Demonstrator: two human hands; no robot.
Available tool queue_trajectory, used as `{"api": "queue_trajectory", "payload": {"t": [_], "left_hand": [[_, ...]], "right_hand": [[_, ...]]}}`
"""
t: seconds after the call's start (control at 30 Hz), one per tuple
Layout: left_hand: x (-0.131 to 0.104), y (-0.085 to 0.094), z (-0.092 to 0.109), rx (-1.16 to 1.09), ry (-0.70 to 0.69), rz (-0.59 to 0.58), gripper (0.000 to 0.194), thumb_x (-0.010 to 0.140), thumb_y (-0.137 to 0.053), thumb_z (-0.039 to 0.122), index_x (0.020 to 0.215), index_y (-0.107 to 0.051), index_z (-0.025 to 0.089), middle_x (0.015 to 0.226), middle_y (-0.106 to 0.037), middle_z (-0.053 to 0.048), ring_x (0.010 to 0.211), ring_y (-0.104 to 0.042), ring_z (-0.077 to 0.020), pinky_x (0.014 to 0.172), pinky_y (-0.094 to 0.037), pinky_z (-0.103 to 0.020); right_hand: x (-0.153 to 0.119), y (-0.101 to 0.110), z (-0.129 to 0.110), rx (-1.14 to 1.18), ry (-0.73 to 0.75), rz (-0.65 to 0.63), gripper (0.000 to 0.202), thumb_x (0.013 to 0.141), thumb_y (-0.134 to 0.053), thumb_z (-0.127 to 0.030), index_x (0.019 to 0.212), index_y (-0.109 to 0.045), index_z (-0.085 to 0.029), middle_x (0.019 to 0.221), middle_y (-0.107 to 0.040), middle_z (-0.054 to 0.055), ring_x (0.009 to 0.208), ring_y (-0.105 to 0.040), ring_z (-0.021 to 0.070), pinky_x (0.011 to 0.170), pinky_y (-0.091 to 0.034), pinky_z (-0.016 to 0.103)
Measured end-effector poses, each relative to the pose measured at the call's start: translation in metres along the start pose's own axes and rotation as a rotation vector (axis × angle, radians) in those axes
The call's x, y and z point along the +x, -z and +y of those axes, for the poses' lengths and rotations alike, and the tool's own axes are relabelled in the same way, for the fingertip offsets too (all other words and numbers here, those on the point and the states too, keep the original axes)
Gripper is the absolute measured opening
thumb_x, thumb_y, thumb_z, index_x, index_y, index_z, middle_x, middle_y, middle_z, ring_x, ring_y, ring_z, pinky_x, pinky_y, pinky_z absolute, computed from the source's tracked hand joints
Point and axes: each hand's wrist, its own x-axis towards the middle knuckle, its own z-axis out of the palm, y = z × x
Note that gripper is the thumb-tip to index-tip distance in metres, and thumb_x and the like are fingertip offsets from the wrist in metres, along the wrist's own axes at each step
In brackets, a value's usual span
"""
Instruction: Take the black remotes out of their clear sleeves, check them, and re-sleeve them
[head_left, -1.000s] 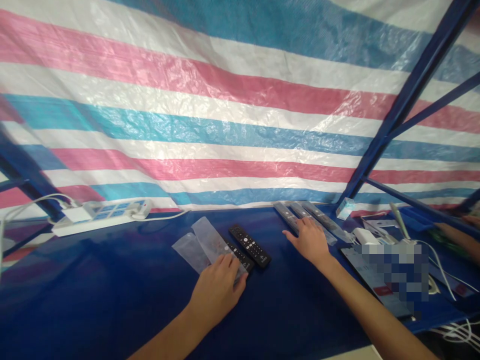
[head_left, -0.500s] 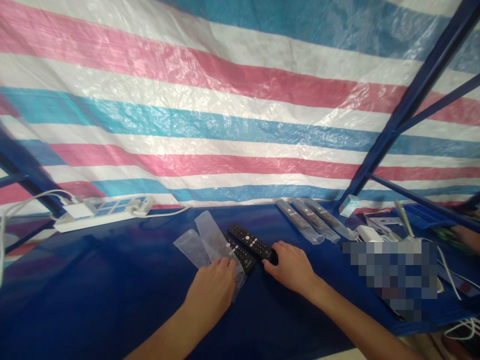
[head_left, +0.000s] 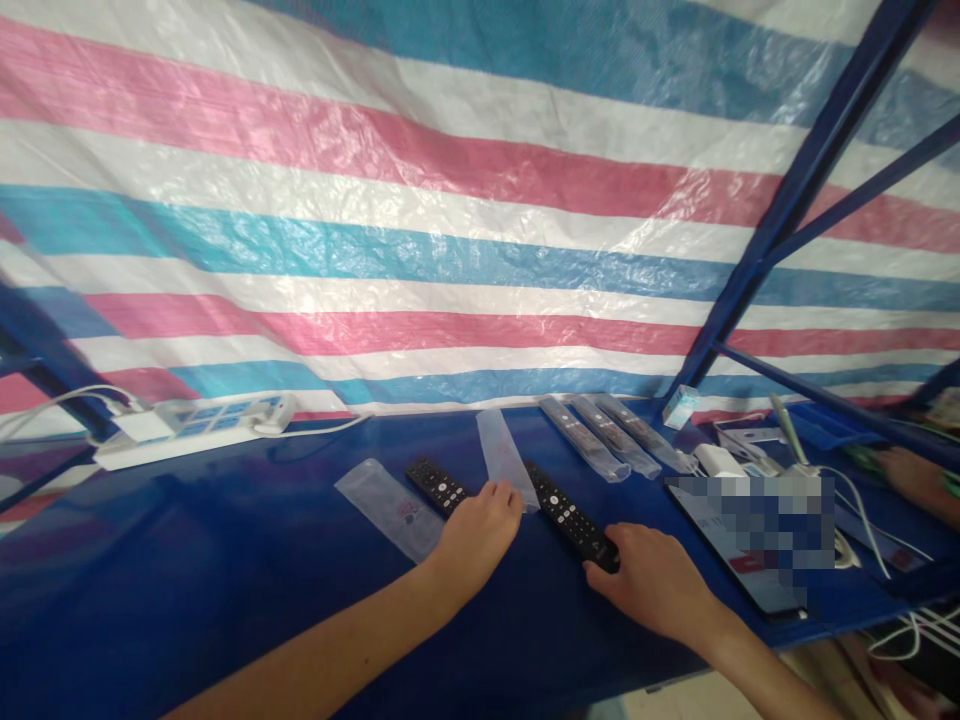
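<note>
My left hand (head_left: 480,530) has its fingers closed on the lower end of a clear plastic sleeve (head_left: 506,455). Beneath that hand, a black remote (head_left: 435,485) lies partly covered on the blue table (head_left: 247,600). Another flat clear sleeve (head_left: 390,505) rests to its left. My right hand (head_left: 649,575) grips the near end of a second black remote (head_left: 566,515), whose far end touches or lies close to the held sleeve. Three sleeved remotes (head_left: 581,435) lie side by side farther back, right of centre.
A white power strip (head_left: 199,425) with plugs stands at the back left. On the right are a dark tablet (head_left: 731,550), a small box (head_left: 681,407), white chargers and cables, and a blue tray (head_left: 832,425). Another person's hand (head_left: 919,475) shows at the far right.
My left hand has moved right with one sleeve, separating it from the other. My right hand and its remote have shifted right and nearer. The two bare remotes are farther apart.
</note>
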Motion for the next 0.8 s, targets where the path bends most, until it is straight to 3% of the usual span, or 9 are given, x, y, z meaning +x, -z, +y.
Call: {"api": "queue_trajectory", "payload": {"t": [0.17,0.4,0.6,0.8], "left_hand": [[0.02,-0.008,0.007,-0.099,0.062,-0.021,0.028,0.09,-0.036,0.004,0.106,-0.058,0.013,0.103,-0.064,-0.01,0.097,-0.062,-0.0209,0.078,-0.052,-0.031],[0.025,-0.01,0.007,-0.122,0.103,0.035,0.026,0.09,-0.038,0.005,0.099,-0.061,0.012,0.097,-0.065,-0.011,0.095,-0.061,-0.0233,0.076,-0.051,-0.033],[0.027,-0.018,0.006,-0.121,0.069,0.116,0.028,0.093,-0.036,0.011,0.09,-0.064,0.012,0.09,-0.065,-0.012,0.093,-0.059,-0.0238,0.078,-0.05,-0.035],[0.025,-0.017,0.006,-0.155,-0.009,0.082,0.025,0.085,-0.042,0.003,0.092,-0.064,0.012,0.095,-0.064,-0.011,0.096,-0.057,-0.0227,0.084,-0.048,-0.034]], "right_hand": [[-0.02,-0.008,0.02,0.122,-0.034,0.008,0.025,0.08,-0.052,-0.04,0.071,-0.064,-0.019,0.076,-0.07,0.007,0.072,-0.065,0.0222,0.061,-0.037,0.028],[-0.053,-0.013,0.043,0.23,-0.053,0.034,0.026,0.076,-0.053,-0.045,0.063,-0.059,-0.024,0.065,-0.066,0.004,0.064,-0.062,0.0213,0.057,-0.036,0.029],[-0.074,-0.013,0.036,0.267,-0.002,0.057,0.014,0.072,-0.059,-0.04,0.066,-0.06,-0.027,0.064,-0.067,0.001,0.06,-0.062,0.0195,0.056,-0.039,0.028],[-0.067,-0.015,0.025,0.239,0.008,0.072,0.014,0.073,-0.058,-0.037,0.066,-0.059,-0.025,0.065,-0.066,0.001,0.06,-0.062,0.019,0.056,-0.037,0.028]]}}
